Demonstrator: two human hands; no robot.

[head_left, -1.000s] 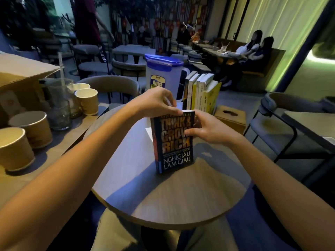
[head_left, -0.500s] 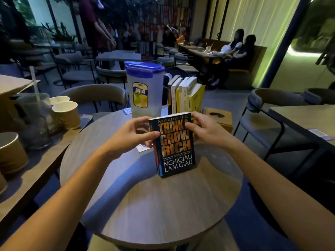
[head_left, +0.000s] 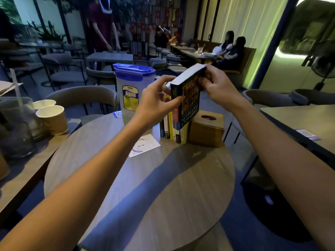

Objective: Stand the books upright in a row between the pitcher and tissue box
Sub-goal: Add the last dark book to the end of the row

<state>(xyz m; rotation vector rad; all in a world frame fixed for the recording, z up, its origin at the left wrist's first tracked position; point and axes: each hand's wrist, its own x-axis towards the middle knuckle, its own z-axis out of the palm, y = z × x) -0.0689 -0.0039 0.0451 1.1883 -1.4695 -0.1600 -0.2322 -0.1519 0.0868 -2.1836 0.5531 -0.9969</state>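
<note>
While the row [head_left: 170,130] of upright books already stands against the left side of the box [head_left: 206,129], one more book [head_left: 189,100], a black paperback, is held in the air above that side. It is tilted, with its top leaning away over the box and its lower corner hanging just over the end of the row nearest the box. Whether this corner touches the row I cannot tell.

The right hand [head_left: 217,89] grips the upper far corner of the book, above the box, with the fingers curled over the cover. The left hand [head_left: 155,104], on the other side of the row from the box, has its thumb and fingers closed on the spine edge. How firmly it pinches there is not clear, because the hand hides part of the row. The pitcher [head_left: 133,93] stands beyond the row, at the end far from the box. A card [head_left: 144,145] lies on the table [head_left: 163,192], in front of the pitcher and well to the left of the box.

I judge the book to be light and a little flexible, with a smooth cover that may slide between dry fingers. A paperback bends if it is held by one corner only, so it is better to hold it by the spine and by the opposite edge. The slot beside the box looks narrow. The book should probably go down straight, spine toward the person, so that the neighbours do not fall.
</note>
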